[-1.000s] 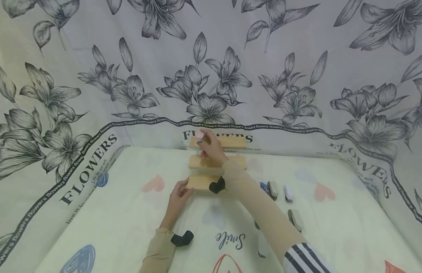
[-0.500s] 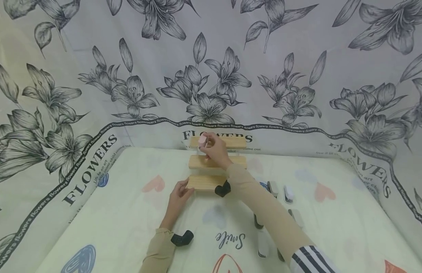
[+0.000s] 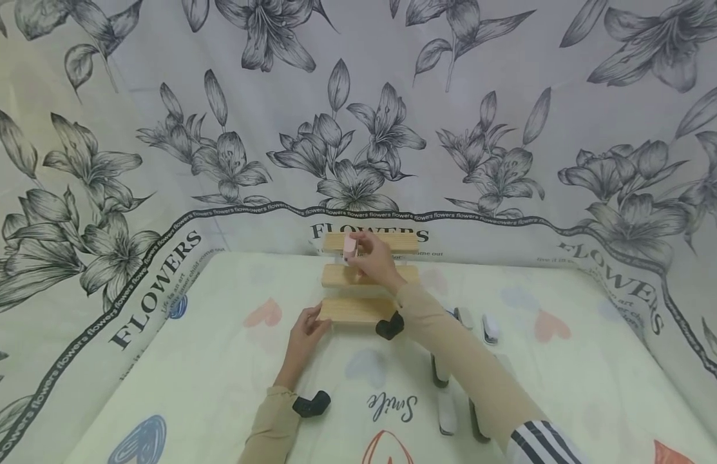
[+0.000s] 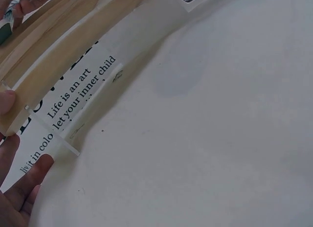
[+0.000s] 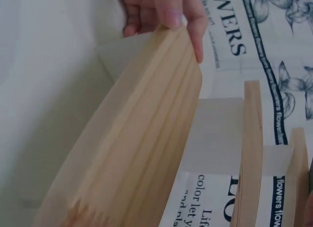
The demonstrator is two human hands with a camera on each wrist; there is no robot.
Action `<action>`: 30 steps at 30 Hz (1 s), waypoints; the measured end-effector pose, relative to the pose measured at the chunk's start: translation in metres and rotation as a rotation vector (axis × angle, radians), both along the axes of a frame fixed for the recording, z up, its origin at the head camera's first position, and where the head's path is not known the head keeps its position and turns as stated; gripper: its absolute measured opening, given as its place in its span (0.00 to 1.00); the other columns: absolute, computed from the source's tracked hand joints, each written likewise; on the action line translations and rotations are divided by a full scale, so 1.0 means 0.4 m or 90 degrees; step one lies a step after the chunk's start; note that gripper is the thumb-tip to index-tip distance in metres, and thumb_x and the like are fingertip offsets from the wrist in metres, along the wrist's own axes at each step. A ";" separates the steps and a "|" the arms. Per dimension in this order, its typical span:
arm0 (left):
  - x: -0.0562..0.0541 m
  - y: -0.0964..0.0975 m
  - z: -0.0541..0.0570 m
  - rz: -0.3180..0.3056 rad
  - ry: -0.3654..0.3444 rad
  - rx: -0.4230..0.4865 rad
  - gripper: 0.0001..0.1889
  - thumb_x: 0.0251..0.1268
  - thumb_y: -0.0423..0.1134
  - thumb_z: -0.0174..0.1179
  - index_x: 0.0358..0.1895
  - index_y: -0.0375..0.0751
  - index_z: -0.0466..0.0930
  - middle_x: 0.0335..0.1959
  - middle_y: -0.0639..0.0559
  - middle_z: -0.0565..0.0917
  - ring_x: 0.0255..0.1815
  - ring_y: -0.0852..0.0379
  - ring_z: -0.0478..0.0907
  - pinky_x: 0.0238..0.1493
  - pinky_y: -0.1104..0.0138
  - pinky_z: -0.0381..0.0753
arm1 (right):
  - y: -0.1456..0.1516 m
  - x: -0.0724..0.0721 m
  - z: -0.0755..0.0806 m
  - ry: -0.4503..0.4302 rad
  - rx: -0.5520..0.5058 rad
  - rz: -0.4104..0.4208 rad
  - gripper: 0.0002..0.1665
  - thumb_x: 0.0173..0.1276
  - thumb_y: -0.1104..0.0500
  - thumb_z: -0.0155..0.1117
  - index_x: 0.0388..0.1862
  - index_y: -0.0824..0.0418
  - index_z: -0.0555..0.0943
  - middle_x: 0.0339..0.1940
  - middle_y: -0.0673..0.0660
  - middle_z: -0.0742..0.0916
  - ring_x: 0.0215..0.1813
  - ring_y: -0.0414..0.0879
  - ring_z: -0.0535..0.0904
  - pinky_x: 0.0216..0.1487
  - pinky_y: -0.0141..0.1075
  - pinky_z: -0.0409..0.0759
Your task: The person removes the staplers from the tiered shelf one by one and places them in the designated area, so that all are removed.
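Observation:
A stepped stand with three wooden shelves (image 3: 353, 310) on pale, see-through supports stands at the back of the table. My left hand (image 3: 306, 328) grips the left end of its lowest shelf; in the right wrist view the thumb (image 5: 171, 14) lies over the shelf's edge. My right hand (image 3: 377, 259) pinches a small pale pink stapler-like item (image 3: 350, 247), held upright in front of the top shelf (image 3: 401, 242) near its left end. The middle shelf (image 3: 335, 276) is partly hidden behind this hand.
Several small stapler-like items with light tops and dark bases, including a white one (image 3: 490, 328) and a light grey one (image 3: 446, 412), lie to the right, around and partly under my right forearm. A flower-printed curtain (image 3: 358, 129) hangs close behind the stand.
My right hand has shifted a little to the right and towards me with the pink item, which has turned more upright. My left hand keeps its grip on the shelf end.

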State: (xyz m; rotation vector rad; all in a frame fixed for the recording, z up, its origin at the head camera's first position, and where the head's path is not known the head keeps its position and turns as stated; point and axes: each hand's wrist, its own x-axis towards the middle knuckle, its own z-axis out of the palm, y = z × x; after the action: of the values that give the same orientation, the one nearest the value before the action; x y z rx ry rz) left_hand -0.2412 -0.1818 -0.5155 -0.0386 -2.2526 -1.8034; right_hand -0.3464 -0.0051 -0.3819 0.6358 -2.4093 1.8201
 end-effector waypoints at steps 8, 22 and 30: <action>0.006 0.008 0.011 0.008 -0.017 -0.006 0.25 0.55 0.49 0.61 0.54 0.42 0.69 0.61 0.49 0.67 0.44 0.53 0.76 0.44 0.63 0.75 | 0.072 0.028 -0.006 -0.004 0.011 0.075 0.27 0.48 0.69 0.68 0.49 0.60 0.75 0.50 0.57 0.79 0.16 0.45 0.73 0.17 0.34 0.74; -0.002 0.010 0.001 0.013 -0.030 -0.009 0.25 0.55 0.49 0.61 0.54 0.43 0.69 0.61 0.49 0.68 0.42 0.55 0.77 0.43 0.64 0.74 | 0.246 0.198 0.031 0.100 0.003 0.100 0.27 0.49 0.75 0.65 0.51 0.72 0.72 0.51 0.69 0.77 0.13 0.41 0.69 0.15 0.30 0.70; -0.001 0.007 0.002 0.008 -0.007 -0.010 0.24 0.55 0.47 0.61 0.53 0.41 0.69 0.61 0.47 0.67 0.42 0.53 0.77 0.43 0.63 0.75 | 0.360 0.295 0.031 0.159 0.115 0.084 0.25 0.47 0.75 0.66 0.47 0.71 0.75 0.17 0.52 0.79 0.15 0.41 0.70 0.14 0.30 0.68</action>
State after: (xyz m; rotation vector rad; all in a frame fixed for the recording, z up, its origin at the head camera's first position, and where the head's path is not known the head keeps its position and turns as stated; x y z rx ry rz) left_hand -0.2415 -0.1792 -0.5146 -0.0169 -2.2697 -1.7836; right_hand -0.2283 0.1388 -0.3694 0.9940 -2.4279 1.4691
